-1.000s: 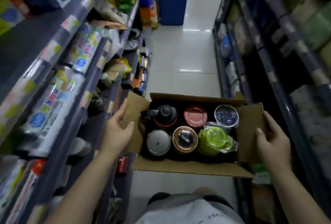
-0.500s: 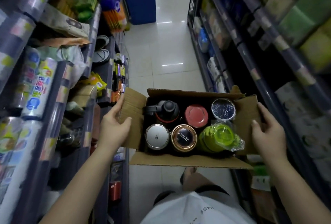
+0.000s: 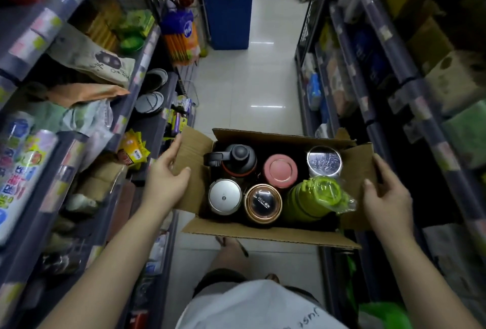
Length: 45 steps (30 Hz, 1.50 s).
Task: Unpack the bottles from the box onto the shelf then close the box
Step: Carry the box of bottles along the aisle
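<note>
- Bottles (image 3: pixel 273 186): only the caps show; the bodies are hidden inside the box (image 3: pixel 263 232).
- Left hand (image 3: pixel 165 180) and right hand (image 3: pixel 386 198): fingers partly hidden behind the side flaps.
- Shelves (image 3: pixel 79 128): goods blurred, labels unreadable, cut off by the frame's edges.

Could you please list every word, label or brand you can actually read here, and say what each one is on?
"KELLY" plus smaller unreadable characters: on the black cap of the gold-rimmed bottle in the box.
"Just", seen upside down: on the white shirt; the rest is cut off.
Large coloured characters: on the rolled packs on the left shelf, too blurred to quote.
Shelf-edge price tags: blurred, unreadable.
</note>
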Each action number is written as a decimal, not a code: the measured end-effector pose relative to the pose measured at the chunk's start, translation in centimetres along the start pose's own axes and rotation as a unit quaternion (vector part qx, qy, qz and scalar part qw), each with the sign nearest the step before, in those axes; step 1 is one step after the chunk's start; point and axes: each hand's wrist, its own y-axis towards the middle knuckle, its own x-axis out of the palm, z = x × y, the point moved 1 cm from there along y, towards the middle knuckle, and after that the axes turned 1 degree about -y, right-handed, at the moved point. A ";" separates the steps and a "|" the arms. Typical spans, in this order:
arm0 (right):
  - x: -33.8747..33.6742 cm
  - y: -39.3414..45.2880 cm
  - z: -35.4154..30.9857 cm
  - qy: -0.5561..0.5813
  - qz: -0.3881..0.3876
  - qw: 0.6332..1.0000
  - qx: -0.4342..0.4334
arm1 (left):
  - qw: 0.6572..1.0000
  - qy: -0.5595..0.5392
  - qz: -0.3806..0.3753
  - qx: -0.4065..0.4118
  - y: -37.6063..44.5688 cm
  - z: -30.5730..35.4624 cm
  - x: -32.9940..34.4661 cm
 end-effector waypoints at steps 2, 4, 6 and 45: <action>1.4 3.0 -0.9 -0.003 -0.001 1.000 -0.001 | 1.000 0.009 -0.003 0.008 3.5 0.5 0.6; 3.2 6.0 -1.9 -0.009 -0.003 1.000 0.004 | 1.000 0.007 -0.007 0.014 7.3 0.7 1.3; 5.1 8.9 -2.9 -0.012 0.002 1.000 0.012 | 1.000 -0.005 -0.014 0.010 11.2 0.8 1.9; 41.8 15.2 -28.7 -0.071 -0.680 0.463 -0.565 | 0.457 -0.127 0.787 -0.396 -1.1 6.2 15.4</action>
